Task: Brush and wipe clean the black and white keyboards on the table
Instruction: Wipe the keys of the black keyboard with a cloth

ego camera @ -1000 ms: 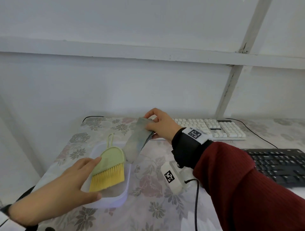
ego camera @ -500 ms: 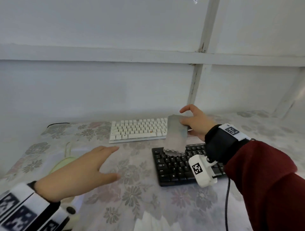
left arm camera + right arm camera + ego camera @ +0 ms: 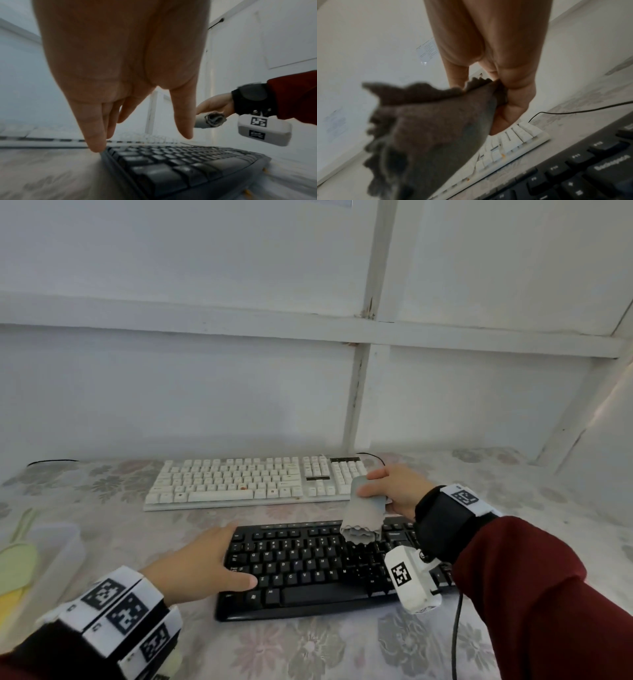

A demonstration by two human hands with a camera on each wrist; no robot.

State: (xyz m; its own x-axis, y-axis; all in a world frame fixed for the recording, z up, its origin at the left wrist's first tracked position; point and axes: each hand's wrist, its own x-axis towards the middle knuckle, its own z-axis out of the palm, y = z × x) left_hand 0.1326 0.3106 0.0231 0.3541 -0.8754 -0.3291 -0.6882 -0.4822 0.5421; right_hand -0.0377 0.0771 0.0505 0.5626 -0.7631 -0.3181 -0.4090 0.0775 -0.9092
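The right hand (image 3: 394, 491) and its grey cloth (image 3: 362, 517) cover the right end of the white keyboard (image 3: 246, 481) and part of the black keyboard's (image 3: 308, 566) upper rows in the head view; the wrist-worn camera unit (image 3: 412, 580) hides that keyboard's right end. The left hand (image 3: 202, 563) covers its left edge, and whether the fingertips (image 3: 96, 147) touch the frame is lost to blur in the left wrist view. The clear plastic tray (image 3: 68, 546) and green brush (image 3: 17, 563) are cut off at the left edge. In the right wrist view the blurred cloth (image 3: 428, 128) masks most of the white keyboard (image 3: 513, 143).
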